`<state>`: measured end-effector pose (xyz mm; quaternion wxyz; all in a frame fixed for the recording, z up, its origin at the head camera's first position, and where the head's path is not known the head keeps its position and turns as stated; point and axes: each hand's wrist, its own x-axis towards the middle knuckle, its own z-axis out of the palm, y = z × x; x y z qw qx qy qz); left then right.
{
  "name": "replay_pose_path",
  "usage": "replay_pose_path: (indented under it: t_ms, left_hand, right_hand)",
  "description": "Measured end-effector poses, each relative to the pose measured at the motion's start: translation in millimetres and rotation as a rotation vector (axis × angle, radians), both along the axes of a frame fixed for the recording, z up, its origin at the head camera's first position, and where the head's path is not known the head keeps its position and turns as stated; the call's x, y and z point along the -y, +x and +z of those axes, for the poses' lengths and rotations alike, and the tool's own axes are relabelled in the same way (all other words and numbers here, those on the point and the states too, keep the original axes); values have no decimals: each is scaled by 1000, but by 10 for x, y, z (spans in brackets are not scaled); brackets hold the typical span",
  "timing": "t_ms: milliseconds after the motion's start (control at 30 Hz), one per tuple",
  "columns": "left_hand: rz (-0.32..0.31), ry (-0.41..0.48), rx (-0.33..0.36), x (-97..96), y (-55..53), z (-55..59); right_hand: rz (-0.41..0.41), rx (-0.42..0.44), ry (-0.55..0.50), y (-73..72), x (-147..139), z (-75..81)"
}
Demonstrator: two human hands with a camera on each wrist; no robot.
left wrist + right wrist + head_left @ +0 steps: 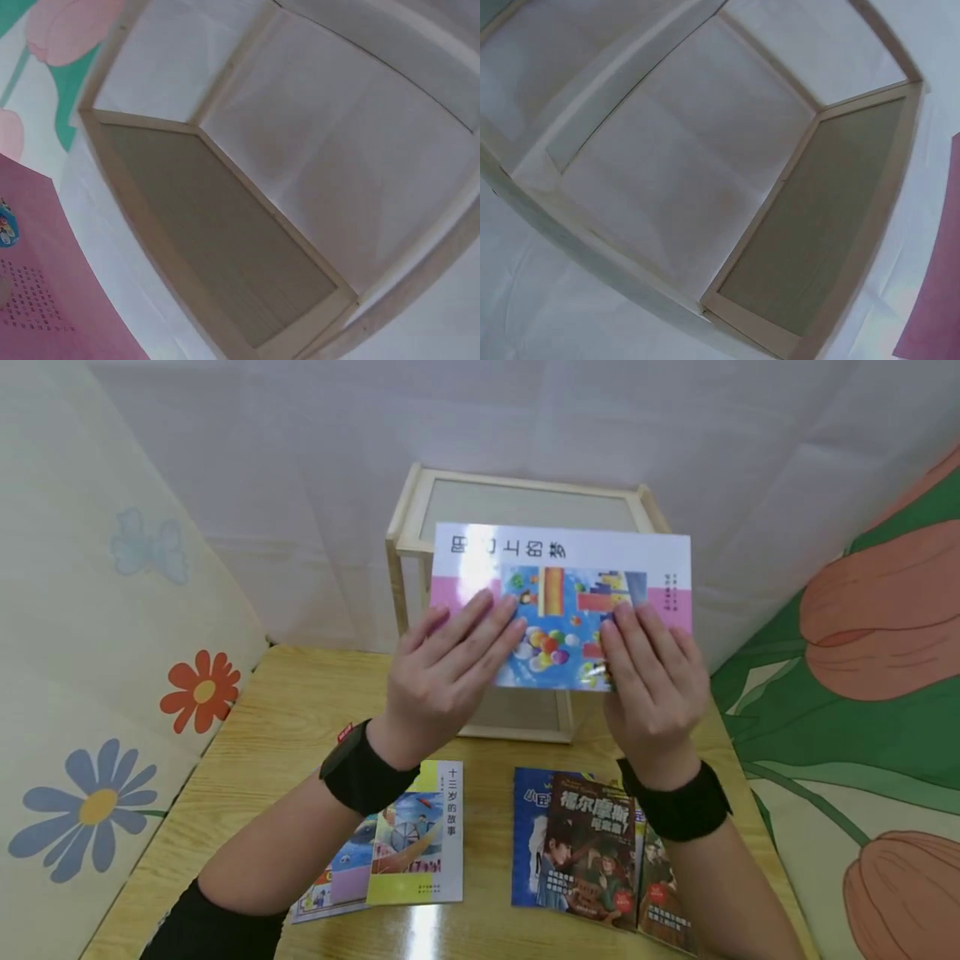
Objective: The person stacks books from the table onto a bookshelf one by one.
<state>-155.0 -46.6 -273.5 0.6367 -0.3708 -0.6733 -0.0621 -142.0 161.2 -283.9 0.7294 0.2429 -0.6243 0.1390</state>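
Observation:
A book (pixel 577 627) with a white, pink and blue cover and a balloon picture is held up in front of the wooden shelf (pixel 540 508). My left hand (pixel 446 677) grips its left part and my right hand (pixel 656 685) its right part. On both hands the fingers lie across the cover, while the thumbs are hidden behind the book. Its pink underside (pixel 45 262) enters the left wrist view at the left. The right wrist view catches only a pink edge of it. Both wrist views look into the shelf's open compartments with grey-green panels.
Beneath my left forearm, a yellow-and-white book (pixel 453 843) overlaps another colourful book (pixel 345 885) on the wooden table (pixel 480 927). At the right lie a blue book (pixel 525 860), a brown-covered book (pixel 592 860) and a similar one (pixel 663 902). Flower-printed cloth hangs on both sides.

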Motion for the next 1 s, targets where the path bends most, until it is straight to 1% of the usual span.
replay_pose_path:
  t_ms: [67, 133, 233, 400, 533, 700, 767, 900, 1000]
  left_hand:
    - [20, 1, -3, -5, -89, 41]
    - [45, -14, 15, -6, -163, 66]
    - [74, -51, 61, -9, -222, 81]
    - [84, -81, 142, -36, -297, 87]
    - [86, -75, 222, -62, -375, 121]
    - [78, -68, 343, -85, -442, 193]
    - [75, -75, 379, -87, -456, 227]
    - [80, -111, 453, -75, -450, 298]
    - [96, -138, 529, -73, -422, 372]
  right_hand:
    - [-19, 39, 12, -100, -33, 11]
    - [-34, 74, 23, -191, -66, 20]
    - [-42, 109, 31, -288, -107, 18]
    - [-49, 155, 42, -374, -150, 2]
    - [-56, 230, 65, -432, -167, 54]
    - [-52, 366, 128, -464, -198, 125]
    - [-49, 423, 138, -462, -211, 136]
    - [-53, 526, 160, -435, -244, 155]
    - [-53, 583, 196, -386, -274, 204]
